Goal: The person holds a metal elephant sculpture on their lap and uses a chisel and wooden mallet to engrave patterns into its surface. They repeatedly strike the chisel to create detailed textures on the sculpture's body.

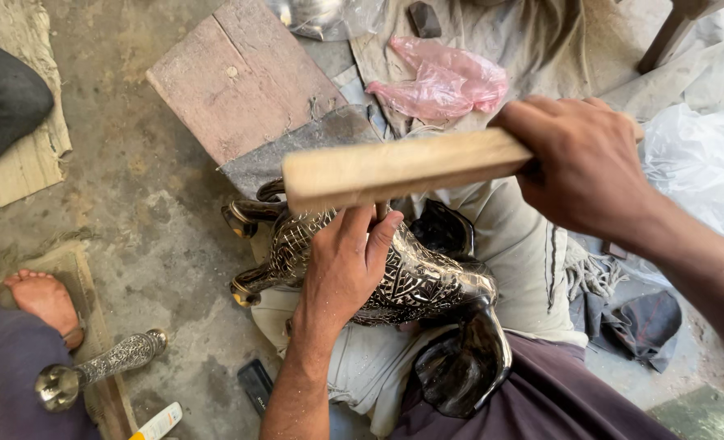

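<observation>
A: L hand (347, 265)?
B: It's pressing down on an engraved dark metal animal figure (415, 285), fingers closed over its back w/ fingertips curling round a thin tool that's mostly hidden, can't tell what kind. Figure is lying on its side across a pale cloth pad (512, 244) on the person's lap, legs sticking out to the left.

A: R hand (582, 167)?
B: It's gripping a flat wooden block (398, 167), fist clamped tight round one end. The block is hanging level just above the L hand's fingertips, and it's blurring a bit at the edges.

A: Hands touching?
B: No, apart. The block's free end is sitting right over the L fingers; can't tell if it's touching the tool.

A: Surroundings?
B: A reddish wooden board (244, 77) is lying on the concrete floor behind the figure. A pink plastic bag (447, 81) is sitting on grey cloth near the top. An engraved metal piece w/ a round end (101, 367) is resting bottom left, beside another person's bare foot (44, 297). A small black flat object (256, 383) is lying on the floor near the L forearm. White plastic sheeting (700, 167) is bunching at the right.
</observation>
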